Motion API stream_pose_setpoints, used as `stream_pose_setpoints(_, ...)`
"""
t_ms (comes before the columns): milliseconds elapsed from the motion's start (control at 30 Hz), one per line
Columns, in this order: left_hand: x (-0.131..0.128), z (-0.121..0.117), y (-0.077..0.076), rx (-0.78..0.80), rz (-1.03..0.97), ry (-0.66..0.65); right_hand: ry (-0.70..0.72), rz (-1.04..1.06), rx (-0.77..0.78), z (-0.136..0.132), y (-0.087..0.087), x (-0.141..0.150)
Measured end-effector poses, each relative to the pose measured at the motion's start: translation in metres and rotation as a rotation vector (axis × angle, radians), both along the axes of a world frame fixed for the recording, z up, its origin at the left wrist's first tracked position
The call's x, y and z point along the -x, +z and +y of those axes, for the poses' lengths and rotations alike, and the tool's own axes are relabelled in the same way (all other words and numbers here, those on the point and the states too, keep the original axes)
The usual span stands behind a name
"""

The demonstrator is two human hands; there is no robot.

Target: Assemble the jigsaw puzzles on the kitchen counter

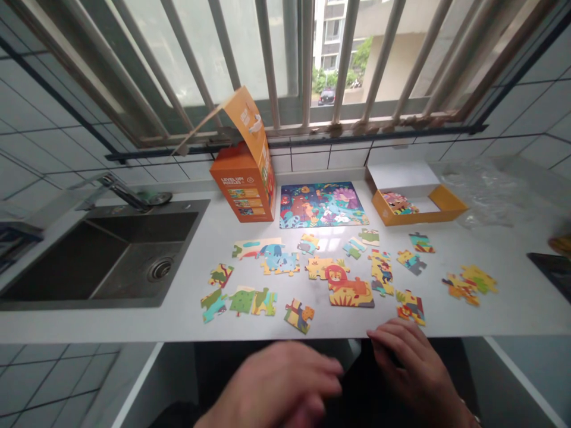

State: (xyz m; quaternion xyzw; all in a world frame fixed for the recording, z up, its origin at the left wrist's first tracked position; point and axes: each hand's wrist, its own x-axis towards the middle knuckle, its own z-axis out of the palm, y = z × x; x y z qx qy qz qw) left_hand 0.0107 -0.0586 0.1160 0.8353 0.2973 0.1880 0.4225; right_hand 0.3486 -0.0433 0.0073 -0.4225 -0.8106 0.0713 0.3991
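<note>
My left hand point(281, 380) hovers before the counter's front edge, slightly blurred, its fingers loosely bent and apart with nothing visible in them. At the edge rests my right hand point(408, 359), fingers half curled, also with nothing visible in it. Nearest to it lies a puzzle piece with a small lion face point(410, 307). Joined pieces form a large lion point(350, 286) in the middle. Left of that is a blue elephant section point(279, 260). A green joined strip point(252, 301) and a loose patterned piece point(298, 315) lie closer to the front edge.
An orange puzzle box point(243, 184) stands with its lid up, beside a dark picture sheet point(321, 205). An open yellow box point(419, 205) holds some pieces. Clear plastic wrap point(486, 190) lies at the right. A sink point(134, 255) is set in at the left.
</note>
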Motion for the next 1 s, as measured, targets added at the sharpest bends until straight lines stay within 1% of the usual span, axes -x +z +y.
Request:
stream_pose_setpoints(33,0.008,0.005,-0.008,-0.109,0.045,0.203,0.014,-0.008,0.008,-0.001,0.0,0.005)
stream_pose_setpoints(67,0.018,0.01,-0.018,-0.25,0.1,0.441,0.036,-0.023,0.016,-0.002,0.0,0.011)
stream_pose_setpoints(100,0.031,0.016,-0.031,-0.422,0.19,0.613,0.061,-0.042,0.019,-0.003,0.001,0.019)
stream_pose_setpoints(133,0.044,0.021,-0.044,-0.54,0.261,0.703,0.085,-0.065,0.015,-0.003,0.003,0.028)
stream_pose_setpoints(167,0.057,0.025,-0.058,-0.611,0.318,0.746,0.107,-0.091,0.006,-0.003,0.004,0.038)
stream_pose_setpoints(233,0.079,0.029,-0.08,-0.668,0.403,0.826,0.145,-0.142,-0.024,-0.001,0.005,0.058)
stream_pose_setpoints(267,0.085,0.029,-0.089,-0.669,0.431,0.833,0.155,-0.163,-0.039,0.0,0.005,0.068)
stream_pose_setpoints(333,0.087,0.025,-0.099,-0.666,0.464,0.807,0.164,-0.197,-0.061,0.005,0.002,0.085)
stream_pose_setpoints(433,0.075,0.017,-0.102,-0.658,0.482,0.742,0.159,-0.216,-0.074,0.012,-0.004,0.104)
stream_pose_setpoints(500,0.066,0.013,-0.101,-0.649,0.483,0.724,0.144,-0.213,-0.074,0.015,-0.008,0.109)
stream_pose_setpoints(600,0.058,0.012,-0.101,-0.636,0.483,0.713,0.107,-0.214,-0.061,0.017,-0.011,0.106)
stream_pose_setpoints(733,0.055,0.014,-0.103,-0.622,0.473,0.698,0.073,-0.216,-0.024,0.014,-0.011,0.09)
stream_pose_setpoints(933,0.053,0.017,-0.099,-0.566,0.444,0.696,0.098,-0.261,-0.001,0.009,-0.013,0.073)
stream_pose_setpoints(1000,0.051,0.019,-0.097,-0.555,0.442,0.651,0.105,-0.266,0.005,0.009,-0.013,0.071)
